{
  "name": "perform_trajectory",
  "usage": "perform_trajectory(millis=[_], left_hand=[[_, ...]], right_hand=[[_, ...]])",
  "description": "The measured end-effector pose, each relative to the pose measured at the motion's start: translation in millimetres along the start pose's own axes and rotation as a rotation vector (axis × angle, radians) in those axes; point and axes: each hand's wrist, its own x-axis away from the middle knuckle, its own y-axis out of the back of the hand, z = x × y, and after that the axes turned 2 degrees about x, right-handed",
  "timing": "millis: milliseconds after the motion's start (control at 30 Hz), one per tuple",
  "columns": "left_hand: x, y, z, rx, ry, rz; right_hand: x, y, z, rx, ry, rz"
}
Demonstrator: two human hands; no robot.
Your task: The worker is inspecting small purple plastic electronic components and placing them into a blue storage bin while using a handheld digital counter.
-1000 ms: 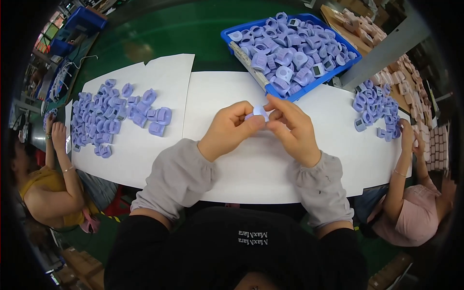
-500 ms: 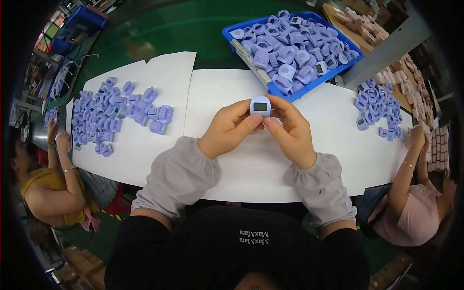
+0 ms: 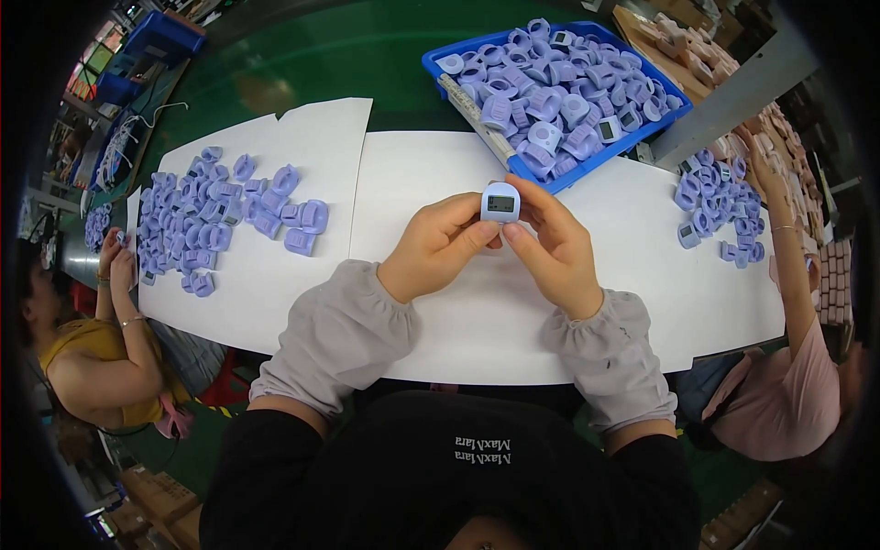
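Note:
A small lavender device with a rounded top and a dark display (image 3: 500,203) is held up over the white table sheet (image 3: 422,165). My left hand (image 3: 438,240) is closed on its left side, thumb at the lower edge. My right hand (image 3: 555,247) grips it from the other side, with the index finger near the top and the thumb below. The display faces me and has dark marks on it. Its back and the fingers behind it are hidden.
A blue crate (image 3: 665,117) heaped with similar lavender pieces stands at the back right. One loose pile (image 3: 206,206) lies to the left, another (image 3: 720,206) to the right, near a grey post (image 3: 733,105). A person (image 3: 101,367) sits on the left, another (image 3: 779,403) on the right.
The device's display was plain and now has dark marks. Device and fingers have shifted slightly right. The person on the right has stretched an arm toward the far shelf of pale pieces.

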Motion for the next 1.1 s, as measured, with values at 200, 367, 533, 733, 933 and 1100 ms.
perform_trajectory(millis=[200, 367, 533, 733, 933, 1100], left_hand=[[-1.0, -1.2, 4.4, 0.001, -0.028, 0.000], [-1.3, -0.5, 3.9, -0.048, -0.053, 0.019], [-0.3, -0.2, 3.4, -0.007, -0.029, 0.038], [0.0, 1.3, 4.8, -0.012, -0.038, 0.064], [0.3, 0.2, 5.4, -0.022, -0.038, 0.043], [0.2, 0.7, 5.1, -0.037, -0.038, 0.061]], right_hand=[[-0.4, 0.5, 0.3, -0.009, -0.001, 0.005], [-0.5, 1.7, -1.2, 0.007, -0.001, 0.010], [-0.6, 4.2, -1.7, 0.029, 0.008, 0.015], [-1.5, 5.9, -1.1, 0.041, 0.028, 0.016], [-1.2, 5.6, -1.1, 0.008, 0.036, 0.015], [-1.1, 5.5, -1.8, -0.022, 0.031, 0.016]])
